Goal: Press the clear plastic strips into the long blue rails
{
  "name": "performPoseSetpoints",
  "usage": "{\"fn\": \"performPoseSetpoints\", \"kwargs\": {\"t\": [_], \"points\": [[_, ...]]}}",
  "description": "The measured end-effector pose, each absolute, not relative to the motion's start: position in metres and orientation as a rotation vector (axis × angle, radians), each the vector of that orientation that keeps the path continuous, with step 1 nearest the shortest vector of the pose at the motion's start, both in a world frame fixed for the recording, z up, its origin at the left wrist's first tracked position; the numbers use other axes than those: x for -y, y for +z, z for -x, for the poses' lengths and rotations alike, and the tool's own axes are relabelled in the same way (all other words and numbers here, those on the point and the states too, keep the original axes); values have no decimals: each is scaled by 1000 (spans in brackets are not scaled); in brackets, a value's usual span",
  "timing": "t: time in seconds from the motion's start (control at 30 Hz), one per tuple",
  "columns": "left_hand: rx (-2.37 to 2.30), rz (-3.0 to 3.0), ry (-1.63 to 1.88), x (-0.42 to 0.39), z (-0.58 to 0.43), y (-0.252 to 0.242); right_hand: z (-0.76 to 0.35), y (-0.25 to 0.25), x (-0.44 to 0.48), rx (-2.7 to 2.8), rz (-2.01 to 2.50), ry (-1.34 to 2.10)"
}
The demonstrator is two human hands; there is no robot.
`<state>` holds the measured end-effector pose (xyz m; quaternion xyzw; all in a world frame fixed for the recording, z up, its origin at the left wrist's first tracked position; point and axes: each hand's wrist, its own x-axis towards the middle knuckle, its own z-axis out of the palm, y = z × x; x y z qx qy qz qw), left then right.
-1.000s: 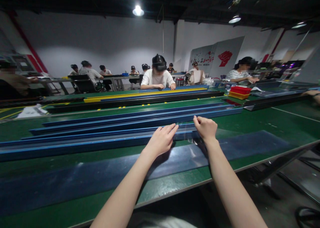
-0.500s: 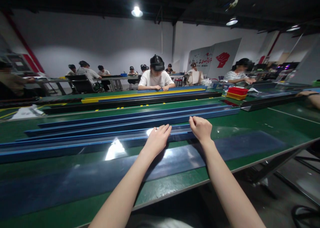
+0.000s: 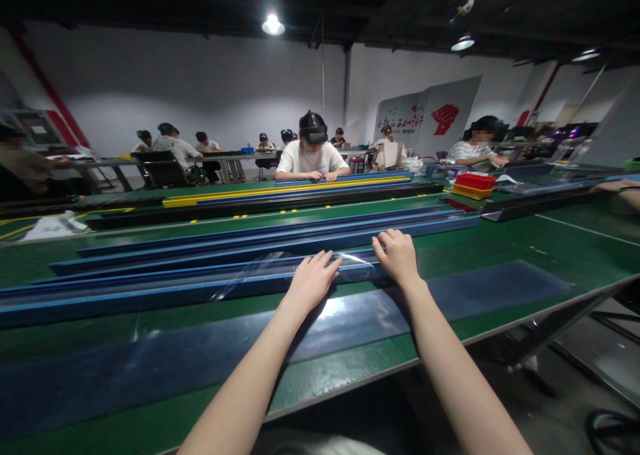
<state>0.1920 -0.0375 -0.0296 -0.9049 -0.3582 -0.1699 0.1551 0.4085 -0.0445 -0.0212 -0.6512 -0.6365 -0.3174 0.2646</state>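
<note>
My left hand and my right hand are a short way apart over the nearest blue channel strip. Between them a thin clear film shows a bright glare streak, and it curls up to the left of my left hand. Both hands have bent fingers closed on this film; the thumb of the left one is hidden. Below my wrists, a long translucent bluish sheet lies flat along the table's front edge.
More blue channels lie parallel behind. Farther back are a yellow strip, black strips and a red and yellow bin. White paper lies at the left. A person sits opposite; a bare forearm shows at the right edge.
The clear film has bent, rising into a curl left of my left hand, and its glare has shifted. My right hand has moved slightly left, its fingers less tightly curled.
</note>
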Motion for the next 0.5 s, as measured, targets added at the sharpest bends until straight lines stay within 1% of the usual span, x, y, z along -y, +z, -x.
{"fn": "performPoseSetpoints", "kwargs": {"t": [0.37, 0.5], "points": [[1063, 2572, -447, 41, -196, -34, -401, -20, 46, 1752, 1787, -784], [1087, 2560, -425, 43, -199, -36, -391, -21, 46, 1868, 1744, -686]]}}
